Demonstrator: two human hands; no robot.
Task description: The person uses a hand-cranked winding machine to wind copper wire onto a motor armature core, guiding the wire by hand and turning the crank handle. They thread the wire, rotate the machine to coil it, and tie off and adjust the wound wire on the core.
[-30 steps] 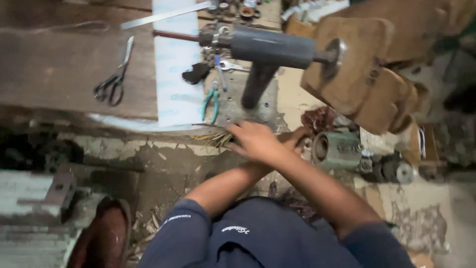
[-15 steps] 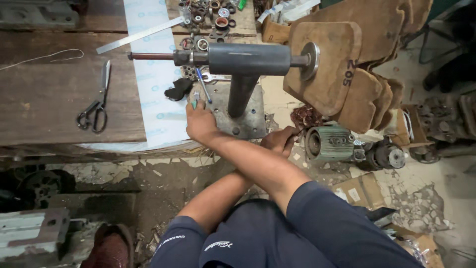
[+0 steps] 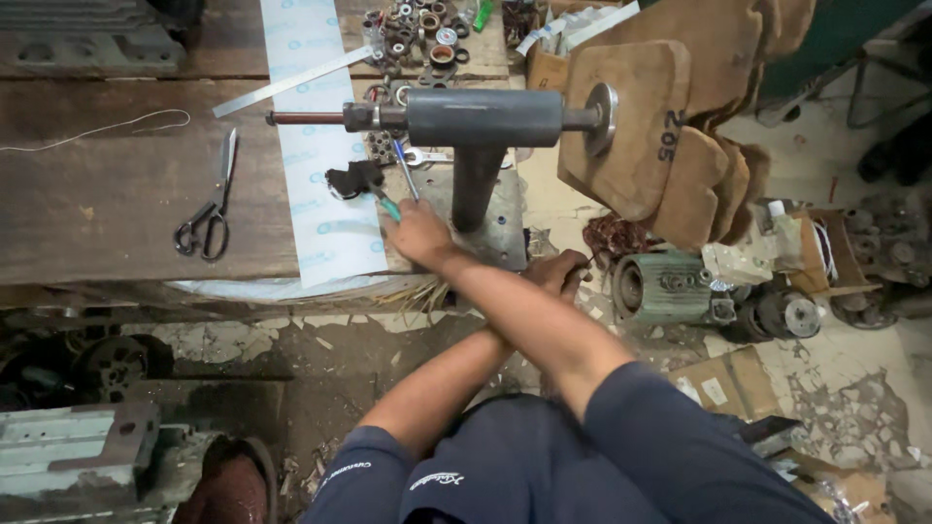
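The person's arms cross in front of the body. The right hand point(image 3: 419, 233) reaches out to 12 o'clock, over the front edge of the wooden bench point(image 3: 107, 204), fingers curled tight round the green handle of a pair of pliers point(image 3: 388, 206); the tool's metal part runs up toward 12 o'clock, w/ a blue-handled screwdriver point(image 3: 406, 170) lying just beside it. The left hand point(image 3: 555, 274) sits at approx. 2 o'clock from the right one, lower, off the bench edge, passing under the right forearm. Its fingers look bunched, maybe pinching sth small and dark, but can't tell what.

Just at 1 o'clock of the right hand stands a dark steel winding stand point(image 3: 481, 121): thick horizontal tube on an upright post, base plate point(image 3: 505, 233) bolted to the bench, a thin shaft sticking out toward 9 o'clock. At its 3 o'clock end hang wooden formers point(image 3: 631, 126), stepped, brown. A strip of white insulating paper point(image 3: 320, 146) runs 12-to-6 across the bench, a steel ruler point(image 3: 291, 82) lying slantwise over it. Scissors point(image 3: 209, 209) lie well apart at 9 o'clock. A small black part point(image 3: 351, 180) rests on the paper near the pliers. Bearings and washers point(image 3: 417, 34) are heaped at 12 o'clock. On the floor at 3 o'clock lies a green electric motor point(image 3: 670, 286).
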